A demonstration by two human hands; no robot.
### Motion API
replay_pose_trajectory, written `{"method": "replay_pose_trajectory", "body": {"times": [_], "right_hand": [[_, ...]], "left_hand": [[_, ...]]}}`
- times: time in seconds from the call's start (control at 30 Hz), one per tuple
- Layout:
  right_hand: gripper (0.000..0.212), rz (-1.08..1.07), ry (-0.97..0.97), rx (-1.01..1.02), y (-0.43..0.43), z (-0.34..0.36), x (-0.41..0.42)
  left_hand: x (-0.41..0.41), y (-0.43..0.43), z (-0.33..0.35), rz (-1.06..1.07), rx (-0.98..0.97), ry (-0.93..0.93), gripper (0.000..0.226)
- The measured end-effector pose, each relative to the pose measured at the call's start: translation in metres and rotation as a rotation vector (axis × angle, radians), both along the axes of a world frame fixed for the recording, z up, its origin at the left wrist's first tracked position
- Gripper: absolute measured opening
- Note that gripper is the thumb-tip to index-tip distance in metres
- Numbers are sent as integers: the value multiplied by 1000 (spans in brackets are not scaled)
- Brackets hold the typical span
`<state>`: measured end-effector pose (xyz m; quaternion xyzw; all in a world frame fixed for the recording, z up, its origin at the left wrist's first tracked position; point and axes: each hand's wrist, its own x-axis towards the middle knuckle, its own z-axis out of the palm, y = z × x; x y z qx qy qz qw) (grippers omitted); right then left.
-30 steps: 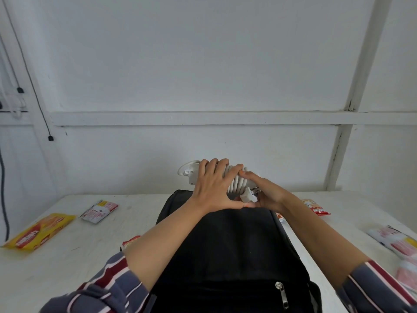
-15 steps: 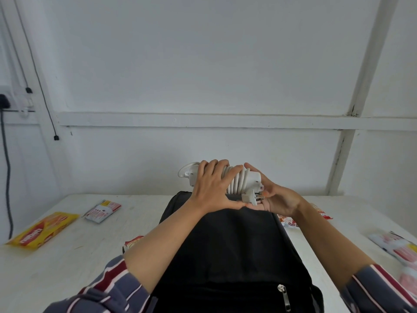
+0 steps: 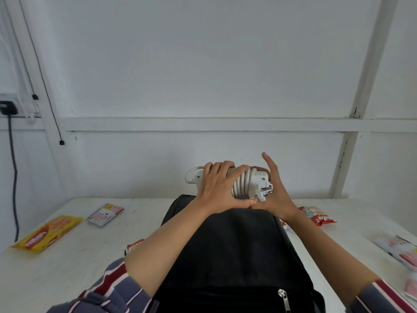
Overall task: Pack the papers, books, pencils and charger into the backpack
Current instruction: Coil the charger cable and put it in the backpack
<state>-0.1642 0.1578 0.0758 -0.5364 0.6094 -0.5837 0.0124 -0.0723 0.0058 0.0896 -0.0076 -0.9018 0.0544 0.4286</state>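
Observation:
A black backpack (image 3: 234, 251) lies on the white table, its far end under my hands. Above that end I hold a white charger (image 3: 250, 184) with its cable wound round it and its metal plug prongs facing right. My left hand (image 3: 220, 188) grips the wound cable from the left, fingers curled over the top. My right hand (image 3: 276, 193) is against the plug end, palm toward it, fingers straight and pointing up. No papers, books or pencils are in view.
Snack packets lie on the table (image 3: 67, 263): a yellow one (image 3: 47, 233) at far left, a white-red one (image 3: 106, 214) beside it, a red one (image 3: 317, 215) right of the backpack, more (image 3: 399, 249) at the right edge. A white wall stands close behind.
My right hand has opened: its fingers, curled by the plug a second ago, now stand straight up beside it. The charger sits a little higher and my left hand keeps its grip.

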Motion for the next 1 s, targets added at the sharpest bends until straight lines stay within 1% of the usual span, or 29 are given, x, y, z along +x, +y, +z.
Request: {"method": "replay_pose_trajectory", "body": {"times": [0.07,0.2,0.27,0.4,0.53,0.63,0.73,0.87,1.0], "right_hand": [[107,-39,35,-25,1,1,2],[79,-70,53,-62,3,-2,2],[73,-70,48,-55,3,-3,2],[76,-54,72,-12,2,-7,0],[67,-53,40,-2,0,-10,-6],[68,-42,15,-37,-2,-12,-6],[68,-45,-21,-70,-2,-15,-4],[65,-46,-30,-55,0,-16,-1],[64,-32,-78,-20,7,-17,-2]], "left_hand": [[1,0,4,-13,28,-36,82],[4,2,8,-7,76,-186,90],[5,3,9,0,102,-243,95],[7,4,8,-12,131,-277,97],[8,4,7,-30,150,-279,95],[9,3,7,-36,166,-297,95],[10,3,7,-34,156,-369,101],[17,-1,9,-50,140,-494,105],[33,-13,7,4,122,-519,103]]}}
